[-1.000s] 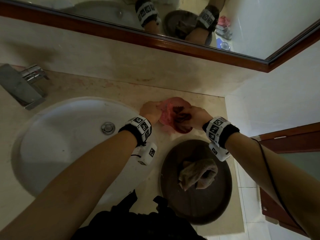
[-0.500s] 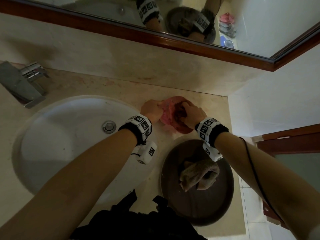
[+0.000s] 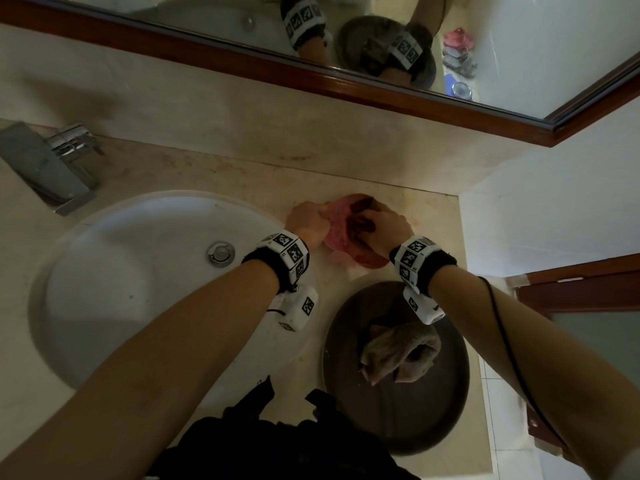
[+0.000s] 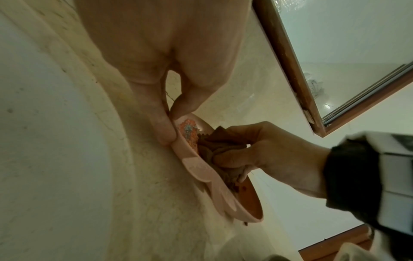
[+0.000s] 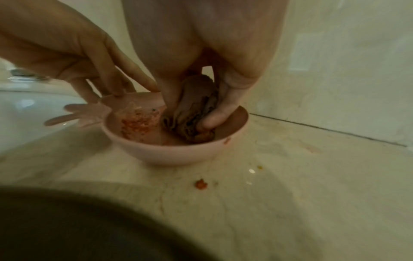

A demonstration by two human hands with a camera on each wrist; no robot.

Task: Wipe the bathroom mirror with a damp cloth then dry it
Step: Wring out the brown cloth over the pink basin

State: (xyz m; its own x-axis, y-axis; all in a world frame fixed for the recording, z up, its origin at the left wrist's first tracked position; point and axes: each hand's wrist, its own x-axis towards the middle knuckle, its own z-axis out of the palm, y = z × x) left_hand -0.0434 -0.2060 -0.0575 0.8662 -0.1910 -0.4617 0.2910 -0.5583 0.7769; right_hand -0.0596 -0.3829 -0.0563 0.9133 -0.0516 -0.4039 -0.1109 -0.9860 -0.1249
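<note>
The right hand (image 3: 384, 226) grips a bunched brown cloth (image 5: 192, 113) inside the pink bowl (image 5: 170, 150) on the worktop (image 3: 422, 216), at 3 o'clock from the basin (image 3: 138, 271). The left hand (image 3: 304, 221) pinches the bowl's rim. The cloth looks soft, limp and probably wet; best gathered whole in the fist.

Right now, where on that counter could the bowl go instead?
Bare marble lies between the pink plastic bowl and the back wall corner, with crumbs. The dark round tray fills the front right; the white oval basin takes the left.
</note>
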